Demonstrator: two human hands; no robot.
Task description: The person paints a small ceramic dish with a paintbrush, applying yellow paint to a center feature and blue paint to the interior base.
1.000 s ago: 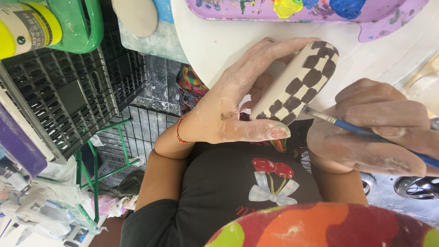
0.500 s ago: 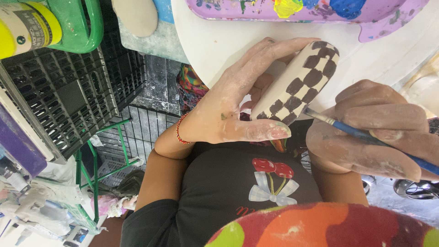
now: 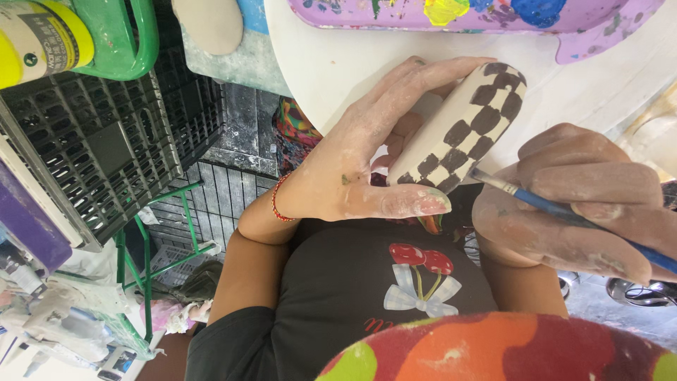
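Currently: checkered ceramic piece under brushwork.
Left hand [image 3: 367, 162] has its grip closed around the checkered piece [image 3: 462, 130]; right hand [image 3: 578, 201] pinches a blue-handled brush [image 3: 557, 209], bristles touching the piece, above the white table [image 3: 331, 63].

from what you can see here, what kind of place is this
Probably a pottery-painting or craft studio: the left hand holds a checker-painted clay piece, the right hand a paintbrush, beside a paint-smeared purple palette.

The left hand [image 3: 367, 159] hides the checkered piece's [image 3: 469, 127] near side, while the blue paintbrush [image 3: 564, 212] handle runs off the frame's right edge.
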